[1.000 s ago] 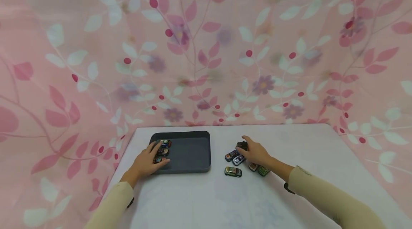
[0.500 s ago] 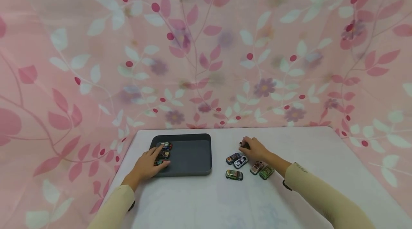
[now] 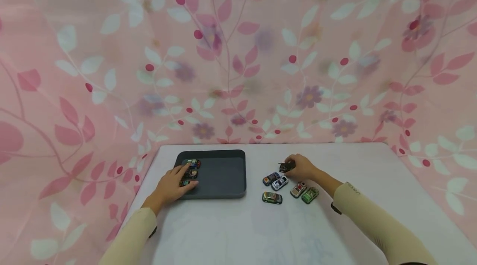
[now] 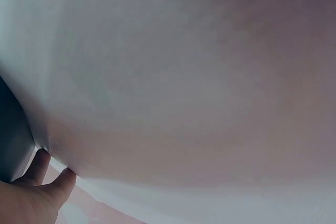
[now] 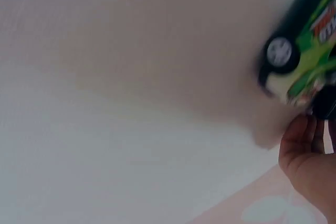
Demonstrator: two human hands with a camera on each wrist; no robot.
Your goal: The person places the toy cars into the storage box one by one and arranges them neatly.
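Observation:
My left hand [image 3: 169, 185] rests with spread fingers over the left end of a dark grey tray [image 3: 227, 194], its fingers at a short column of toy cars [image 3: 193, 163] that they partly cover. In the left wrist view two fingers show beside the tray's dark side [image 4: 11, 135]. To the right of the tray, my right hand [image 3: 302, 168] pinches a small black toy vehicle [image 3: 286, 167] between thumb and fingers, behind the loose cars. Nearest to that hand are a blue-and-orange toy car [image 3: 271, 179] and a white one [image 3: 280, 183].
In front of these lies a green-and-yellow toy car [image 3: 272, 198]. A red-and-beige car [image 3: 298, 189] and a green car [image 3: 310, 195] sit side by side under the right forearm. The white tabletop [image 3: 223, 232] ends at a pink floral cloth [image 3: 238, 70] behind.
My right hand has drawn slightly right and back with the black toy vehicle, uncovering the red-and-beige and green cars. The left hand stays at the tray.

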